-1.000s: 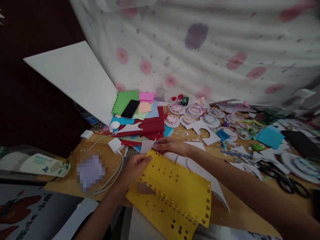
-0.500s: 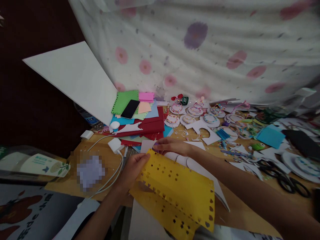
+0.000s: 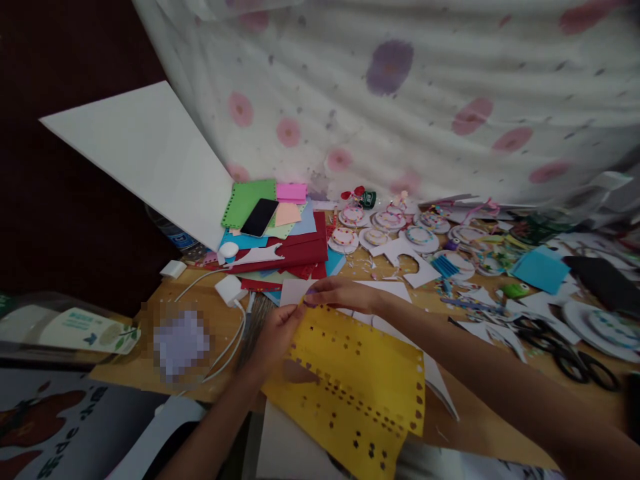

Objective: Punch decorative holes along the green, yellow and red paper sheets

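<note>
The yellow paper (image 3: 373, 360), at the near middle, already has many little holes and some plain parts, with the left hand (image 3: 277, 330) pinching its far left corner and the right hand (image 3: 345, 295) curled around a small purple thing (image 3: 311, 296) there.

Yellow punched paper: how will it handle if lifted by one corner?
The yellow paper looks thin and light, so it would probably droop. Its rows of punched holes likely make tearing possible along the edges if tugged. Rolling seems unlikely given its flat panels.
</note>
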Demonstrator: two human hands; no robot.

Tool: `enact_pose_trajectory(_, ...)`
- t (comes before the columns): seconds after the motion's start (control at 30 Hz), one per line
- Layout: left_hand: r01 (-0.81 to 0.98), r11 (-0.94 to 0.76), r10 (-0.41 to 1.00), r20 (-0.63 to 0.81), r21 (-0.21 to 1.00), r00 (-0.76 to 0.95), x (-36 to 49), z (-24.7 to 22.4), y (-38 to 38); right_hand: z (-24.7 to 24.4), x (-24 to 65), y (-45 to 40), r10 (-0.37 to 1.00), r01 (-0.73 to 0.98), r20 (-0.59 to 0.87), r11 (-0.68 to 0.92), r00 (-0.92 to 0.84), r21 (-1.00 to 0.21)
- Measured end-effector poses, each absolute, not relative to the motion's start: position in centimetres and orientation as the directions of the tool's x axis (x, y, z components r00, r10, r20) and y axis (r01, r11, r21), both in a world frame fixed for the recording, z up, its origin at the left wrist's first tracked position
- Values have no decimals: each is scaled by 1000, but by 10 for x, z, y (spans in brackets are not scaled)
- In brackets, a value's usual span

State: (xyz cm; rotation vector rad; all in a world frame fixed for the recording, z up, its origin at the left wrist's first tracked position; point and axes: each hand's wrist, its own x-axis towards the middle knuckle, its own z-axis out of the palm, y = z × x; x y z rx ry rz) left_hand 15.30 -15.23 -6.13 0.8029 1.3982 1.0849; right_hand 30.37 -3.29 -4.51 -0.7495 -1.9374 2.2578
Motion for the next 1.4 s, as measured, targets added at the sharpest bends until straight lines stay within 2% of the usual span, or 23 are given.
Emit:
enact_pose_trajectory(0.13,-103,343,926,-354,934,-132,157,-60,-154,-46,302,-33,377,281,-322,-162,-869,-946)
enact_pose_trajectory(0.33,-85,351,918,-360,933,-167,149,-49,-150,-48,299,-35,470,295,-295,-77,-832,-953)
enact_pose_trajectory(0.57,63,253,962,-244,966,-120,144,-41,-130,-49,291,-33,532,310,-258,8,-806,-951)
enact_pose_trajectory(0.83,17,161,975,-157,987,-158,157,-54,-122,-56,284,-31,571,316,-226,61,-789,-947)
enact_pose_trajectory(1.13,-48,233,963,-237,971,-130,145,-55,-135,-56,283,-32,595,273,-209,18,-776,-962)
enact_pose_trajectory(1.27,-40,309,950,-310,950,-27,134,-54,-154,-51,289,-30,557,219,-231,-89,-798,-972)
enact_pose_trajectory(1.4,-30,327,943,-329,944,-50,132,-54,-169,-52,294,-27,565,163,-275,-241,-778,-957)
